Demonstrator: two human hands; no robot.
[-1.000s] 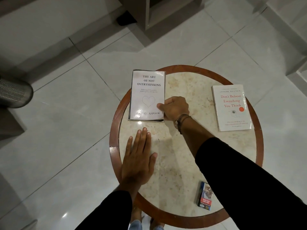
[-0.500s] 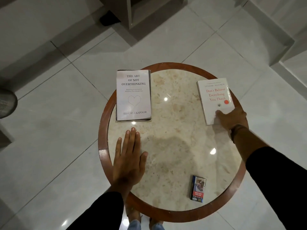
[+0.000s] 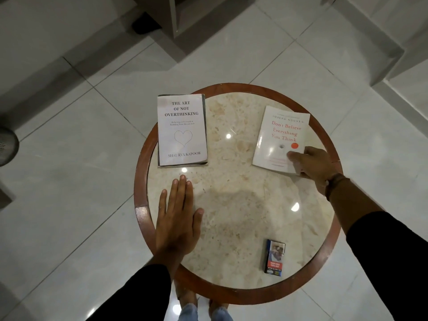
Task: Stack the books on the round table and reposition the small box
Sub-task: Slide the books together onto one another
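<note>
A round marble table [image 3: 238,205] with a red-brown wooden rim holds two white books. "The Art of Not Overthinking" [image 3: 181,129] lies at the far left, on top of another dark-edged book. "Don't Believe Everything You Think" [image 3: 280,137] lies at the far right, turned slightly clockwise. My right hand [image 3: 311,166] grips its near right corner, thumb on the cover. My left hand [image 3: 178,218] rests flat on the table, fingers together, just below the left book. A small dark box [image 3: 274,257] lies near the front right rim.
White glossy floor tiles surround the table. A wooden furniture leg [image 3: 171,15] stands beyond the table. A metal cylinder [image 3: 7,147] sits at the left edge. My feet [image 3: 201,306] show under the near rim.
My right hand left the left book, crossed to the right book and took its near corner; that book has since turned slightly clockwise. The left hand stayed flat.
</note>
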